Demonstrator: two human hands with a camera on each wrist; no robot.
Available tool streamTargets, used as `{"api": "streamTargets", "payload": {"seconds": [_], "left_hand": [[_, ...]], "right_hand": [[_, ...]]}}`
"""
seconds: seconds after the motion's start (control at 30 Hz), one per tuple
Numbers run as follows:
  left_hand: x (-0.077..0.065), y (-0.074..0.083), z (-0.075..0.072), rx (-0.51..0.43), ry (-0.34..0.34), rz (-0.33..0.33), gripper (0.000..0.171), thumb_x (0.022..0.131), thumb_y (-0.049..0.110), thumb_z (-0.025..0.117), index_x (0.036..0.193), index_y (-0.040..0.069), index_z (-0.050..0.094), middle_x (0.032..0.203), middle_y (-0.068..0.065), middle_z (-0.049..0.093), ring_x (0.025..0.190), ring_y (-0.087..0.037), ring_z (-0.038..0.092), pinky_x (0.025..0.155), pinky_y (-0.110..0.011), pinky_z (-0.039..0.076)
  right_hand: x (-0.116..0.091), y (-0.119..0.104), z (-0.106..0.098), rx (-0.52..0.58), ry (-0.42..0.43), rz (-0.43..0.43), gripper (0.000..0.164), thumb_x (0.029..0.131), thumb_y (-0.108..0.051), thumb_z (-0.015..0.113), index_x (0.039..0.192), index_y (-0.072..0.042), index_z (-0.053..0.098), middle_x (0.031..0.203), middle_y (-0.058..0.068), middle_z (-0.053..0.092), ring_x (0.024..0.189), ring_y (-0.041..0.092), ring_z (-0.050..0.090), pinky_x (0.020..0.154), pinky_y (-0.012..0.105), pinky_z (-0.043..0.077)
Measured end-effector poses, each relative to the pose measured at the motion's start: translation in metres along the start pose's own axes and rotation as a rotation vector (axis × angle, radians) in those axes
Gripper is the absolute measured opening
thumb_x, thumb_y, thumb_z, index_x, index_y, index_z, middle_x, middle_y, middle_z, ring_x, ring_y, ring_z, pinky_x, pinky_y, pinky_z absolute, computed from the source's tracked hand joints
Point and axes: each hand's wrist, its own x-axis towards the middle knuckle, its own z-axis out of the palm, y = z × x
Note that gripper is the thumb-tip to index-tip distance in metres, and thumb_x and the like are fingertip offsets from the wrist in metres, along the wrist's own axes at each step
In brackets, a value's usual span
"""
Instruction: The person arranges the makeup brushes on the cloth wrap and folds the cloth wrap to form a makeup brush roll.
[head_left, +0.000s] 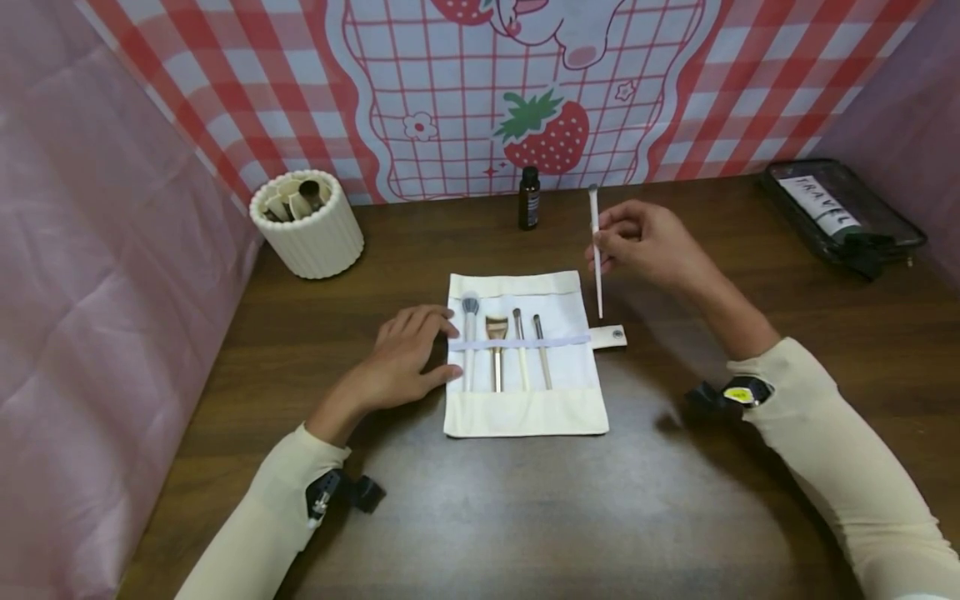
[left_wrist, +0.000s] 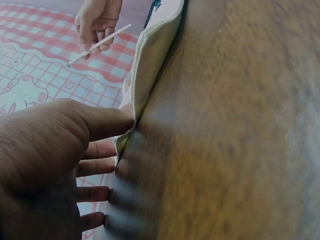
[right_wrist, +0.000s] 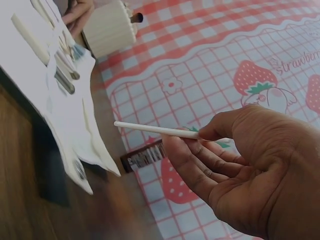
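Observation:
A cream cloth brush roll [head_left: 527, 415] lies unfolded on the table, several makeup brushes tucked under its lilac elastic band. Among them are a fluffy grey-tipped brush [head_left: 470, 308], a flat gold brush [head_left: 497, 329] and two slim ones. My left hand [head_left: 405, 354] rests at the roll's left edge, thumb and fingertips on the cloth, fingers spread. Between thumb and fingers, my right hand [head_left: 648, 242] pinches a thin white makeup brush [head_left: 597, 275] in the air beyond the roll's right side, bristles up in the head view. In the right wrist view its plain handle end [right_wrist: 145, 128] points toward the roll.
A ribbed white holder [head_left: 318, 237] with brushes stands at the back left. Behind the roll is a small dark bottle [head_left: 529, 200]. A black-edged clear pouch marked TRAVEL [head_left: 825, 208] lies at the back right. The roll's snap strap [head_left: 609, 337] sticks out rightward.

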Motion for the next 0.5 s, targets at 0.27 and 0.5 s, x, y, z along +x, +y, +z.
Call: {"api": "streamTargets", "payload": {"seconds": [0.27, 0.5], "left_hand": [[0.0, -0.001, 0.0, 0.002, 0.0, 0.005, 0.044, 0.096, 0.038, 0.068, 0.126, 0.011, 0.052, 0.154, -0.01, 0.034, 0.141, -0.036, 0.027, 0.109, -0.062, 0.022], [0.0, -0.002, 0.001, 0.005, 0.0, 0.004, 0.044, 0.096, 0.039, 0.068, 0.127, 0.011, 0.051, 0.154, -0.01, 0.033, 0.141, -0.036, 0.027, 0.109, -0.062, 0.022]], "right_hand": [[0.003, 0.008, 0.015, 0.017, -0.032, -0.05, 0.027, 0.101, -0.013, 0.06, 0.12, 0.004, 0.051, 0.099, 0.023, 0.069, 0.08, 0.034, 0.07, 0.073, 0.046, 0.057], [0.008, 0.016, 0.029, 0.052, -0.064, -0.024, 0.023, 0.101, -0.006, 0.057, 0.119, 0.006, 0.049, 0.101, 0.026, 0.065, 0.079, 0.029, 0.07, 0.075, 0.047, 0.057]]}}
